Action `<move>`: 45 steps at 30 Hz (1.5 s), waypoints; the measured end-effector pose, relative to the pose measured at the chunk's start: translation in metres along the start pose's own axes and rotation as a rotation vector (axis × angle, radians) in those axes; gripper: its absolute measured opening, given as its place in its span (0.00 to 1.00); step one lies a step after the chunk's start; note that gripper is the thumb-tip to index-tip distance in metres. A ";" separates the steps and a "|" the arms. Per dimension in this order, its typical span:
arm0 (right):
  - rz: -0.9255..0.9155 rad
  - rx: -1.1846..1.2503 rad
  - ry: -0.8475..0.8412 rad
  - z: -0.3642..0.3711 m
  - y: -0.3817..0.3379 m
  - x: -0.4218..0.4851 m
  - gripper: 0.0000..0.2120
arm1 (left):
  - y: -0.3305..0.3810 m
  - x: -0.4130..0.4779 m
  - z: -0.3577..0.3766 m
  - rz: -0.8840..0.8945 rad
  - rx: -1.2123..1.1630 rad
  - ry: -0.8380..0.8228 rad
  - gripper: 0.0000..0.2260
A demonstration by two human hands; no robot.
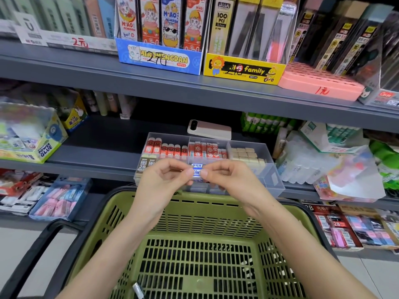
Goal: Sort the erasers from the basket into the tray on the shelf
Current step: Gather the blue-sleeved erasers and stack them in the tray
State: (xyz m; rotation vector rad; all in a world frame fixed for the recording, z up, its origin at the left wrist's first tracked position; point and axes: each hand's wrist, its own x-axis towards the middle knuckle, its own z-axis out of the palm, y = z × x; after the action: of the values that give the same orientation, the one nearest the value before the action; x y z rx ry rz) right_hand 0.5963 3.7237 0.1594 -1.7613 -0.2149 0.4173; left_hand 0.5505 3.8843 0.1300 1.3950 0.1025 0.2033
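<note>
Both hands meet over the front of the clear divided tray (274, 175) on the middle shelf. My left hand (166, 178) and my right hand (224, 175) pinch one small eraser with a blue and white sleeve (197, 172) between their fingertips. Inside the tray stand red-sleeved erasers (170, 149), more red and white ones (207, 149), plain beige erasers (246, 155) and brown 2B erasers (144, 164). Below my forearms is the green plastic basket (194, 214), with one small wrapped piece (138, 289) at its near bottom.
A phone (209, 129) lies on the shelf behind the tray. A glue box (32, 134) stands to the left, glue sticks and bagged goods (323, 160) to the right. The grey shelf edge (90, 167) runs under the tray. The basket's black handle (49, 236) hangs left.
</note>
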 end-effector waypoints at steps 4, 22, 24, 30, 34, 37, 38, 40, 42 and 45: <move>0.225 0.321 -0.028 0.007 0.002 0.002 0.03 | -0.003 -0.001 0.003 0.112 0.122 0.040 0.06; -0.001 -0.082 0.171 -0.011 0.017 0.024 0.12 | -0.029 -0.018 -0.041 0.627 1.317 -0.010 0.17; -0.031 -0.188 0.212 -0.010 0.015 0.032 0.06 | -0.033 -0.018 -0.050 0.565 1.392 -0.035 0.19; -0.079 -0.443 0.266 0.002 0.023 0.050 0.04 | -0.041 -0.018 -0.061 0.489 1.507 -0.120 0.23; -0.098 -0.574 0.215 0.008 0.028 0.048 0.06 | -0.044 -0.019 -0.064 0.496 1.528 -0.129 0.23; -0.134 -0.774 0.176 0.006 0.030 0.048 0.09 | -0.045 -0.018 -0.065 0.496 1.507 -0.133 0.22; -0.155 -0.860 0.162 0.005 0.031 0.049 0.09 | -0.045 -0.018 -0.065 0.497 1.499 -0.131 0.22; -0.198 -0.967 0.142 0.004 0.031 0.048 0.10 | -0.045 -0.019 -0.065 0.497 1.481 -0.128 0.22; -0.271 -1.004 0.180 0.005 0.030 0.045 0.10 | -0.044 -0.019 -0.064 0.518 1.446 -0.114 0.20; -0.451 -0.841 0.334 0.011 0.031 0.024 0.08 | -0.040 -0.022 -0.068 0.512 1.376 -0.074 0.18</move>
State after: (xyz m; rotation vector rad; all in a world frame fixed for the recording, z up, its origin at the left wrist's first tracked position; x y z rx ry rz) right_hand 0.6113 3.7354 0.1231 -2.4739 -0.5932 -0.3582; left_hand 0.5188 3.9388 0.0775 2.7909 -0.2364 0.5651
